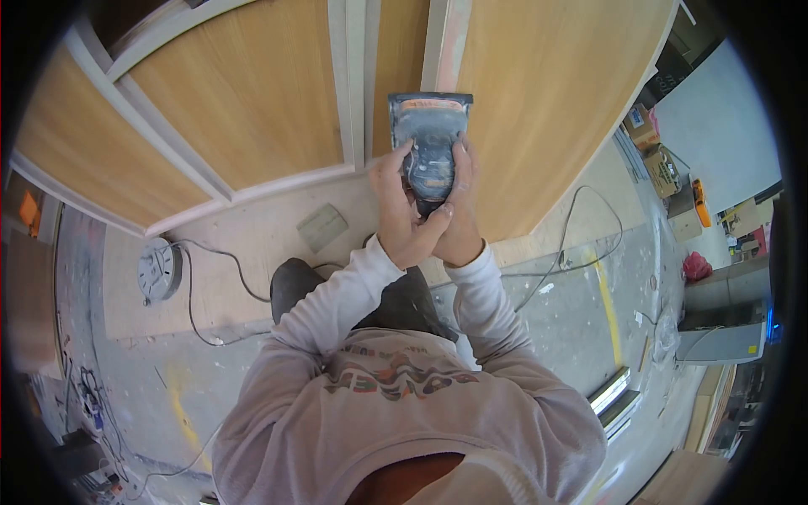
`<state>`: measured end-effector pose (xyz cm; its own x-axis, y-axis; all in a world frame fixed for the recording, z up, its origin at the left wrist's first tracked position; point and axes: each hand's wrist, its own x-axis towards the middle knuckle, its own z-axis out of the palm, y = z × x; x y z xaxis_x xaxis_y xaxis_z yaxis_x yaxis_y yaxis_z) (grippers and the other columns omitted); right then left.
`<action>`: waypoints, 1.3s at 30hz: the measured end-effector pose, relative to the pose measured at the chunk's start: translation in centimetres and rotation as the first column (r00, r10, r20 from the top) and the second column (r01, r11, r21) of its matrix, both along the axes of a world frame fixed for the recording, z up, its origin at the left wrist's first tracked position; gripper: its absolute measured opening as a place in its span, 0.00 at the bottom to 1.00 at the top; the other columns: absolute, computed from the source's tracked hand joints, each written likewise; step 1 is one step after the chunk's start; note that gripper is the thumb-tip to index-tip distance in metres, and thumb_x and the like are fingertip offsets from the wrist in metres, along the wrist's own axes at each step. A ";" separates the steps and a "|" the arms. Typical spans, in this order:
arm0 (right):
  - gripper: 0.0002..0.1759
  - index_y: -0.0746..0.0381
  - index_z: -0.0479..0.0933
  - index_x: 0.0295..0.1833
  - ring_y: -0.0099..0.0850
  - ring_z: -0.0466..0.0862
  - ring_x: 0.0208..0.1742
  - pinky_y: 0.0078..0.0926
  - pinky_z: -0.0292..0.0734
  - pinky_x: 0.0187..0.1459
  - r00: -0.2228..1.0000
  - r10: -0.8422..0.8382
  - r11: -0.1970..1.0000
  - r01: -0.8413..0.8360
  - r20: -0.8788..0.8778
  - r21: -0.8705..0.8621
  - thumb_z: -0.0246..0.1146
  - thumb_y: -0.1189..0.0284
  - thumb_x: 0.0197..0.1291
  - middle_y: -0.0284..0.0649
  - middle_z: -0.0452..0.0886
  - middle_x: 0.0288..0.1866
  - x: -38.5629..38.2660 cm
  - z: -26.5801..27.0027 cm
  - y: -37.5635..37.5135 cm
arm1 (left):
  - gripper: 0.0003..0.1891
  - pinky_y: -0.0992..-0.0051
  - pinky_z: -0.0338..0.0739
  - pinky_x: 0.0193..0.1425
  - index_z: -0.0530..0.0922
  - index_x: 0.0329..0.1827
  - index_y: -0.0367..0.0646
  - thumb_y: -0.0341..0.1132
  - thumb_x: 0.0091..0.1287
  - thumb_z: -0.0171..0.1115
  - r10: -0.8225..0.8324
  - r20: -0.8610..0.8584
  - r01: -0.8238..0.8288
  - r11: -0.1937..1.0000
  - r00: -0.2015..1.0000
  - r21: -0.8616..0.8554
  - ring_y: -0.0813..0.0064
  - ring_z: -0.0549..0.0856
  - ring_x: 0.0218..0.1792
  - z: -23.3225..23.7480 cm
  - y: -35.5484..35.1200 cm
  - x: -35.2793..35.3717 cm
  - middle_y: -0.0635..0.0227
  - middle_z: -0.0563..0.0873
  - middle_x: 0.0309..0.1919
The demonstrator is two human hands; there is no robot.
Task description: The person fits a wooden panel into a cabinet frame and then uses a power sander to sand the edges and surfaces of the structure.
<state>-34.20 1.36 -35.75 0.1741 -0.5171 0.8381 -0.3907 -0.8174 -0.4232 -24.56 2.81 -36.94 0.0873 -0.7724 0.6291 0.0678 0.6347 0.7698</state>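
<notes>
A dusty dark electric sander (431,139) is held up in front of me, its wide flat end against a pale upright strip (454,46) with pinkish patches. My left hand (392,189) is wrapped round the sander's left side. From the right, my right hand (461,202) grips the same body, its fingers along the edge. The two hands meet near the narrow lower end of the tool. Behind the sander stands a large wooden panel unit (539,101) with light framing strips.
On the board underfoot lies a flat greyish block (322,228). A round grey device (158,271) with a cord stands at the left. More cable (621,231) loops over the floor at the right. Cardboard boxes (662,172) and metal bars (612,391) lie farther right.
</notes>
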 end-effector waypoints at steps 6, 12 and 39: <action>0.47 0.67 0.55 0.67 0.59 0.58 0.65 0.49 0.59 0.62 0.988 -0.154 0.987 0.154 0.007 -0.035 0.68 0.73 0.38 0.61 0.59 0.62 1.9 3.0 -1.4 | 0.42 0.62 0.69 0.61 0.50 0.67 0.32 0.25 0.50 0.63 -0.142 -0.165 0.147 0.989 0.976 0.023 0.56 0.68 0.60 2.7 -0.9 1.3 0.54 0.57 0.56; 0.46 0.67 0.57 0.65 0.46 0.71 0.54 0.37 0.68 0.56 0.971 -0.202 0.979 0.200 0.127 0.022 0.66 0.78 0.33 0.53 0.68 0.55 1.3 7.4 -3.8 | 0.42 0.62 0.62 0.66 0.49 0.69 0.30 0.28 0.53 0.63 0.031 0.345 0.046 0.976 0.938 -0.213 0.58 0.69 0.62 5.2 -0.7 3.7 0.51 0.63 0.63; 0.45 0.66 0.62 0.61 0.37 0.76 0.51 0.30 0.71 0.53 0.914 -0.399 0.908 0.404 0.069 -0.109 0.70 0.74 0.30 0.47 0.74 0.49 2.1 14.2 -4.6 | 0.29 0.75 0.73 0.55 0.58 0.67 0.37 0.26 0.64 0.60 -0.529 -0.293 0.598 0.616 0.796 0.512 0.76 0.77 0.47 -8.2 0.6 0.7 0.59 0.77 0.49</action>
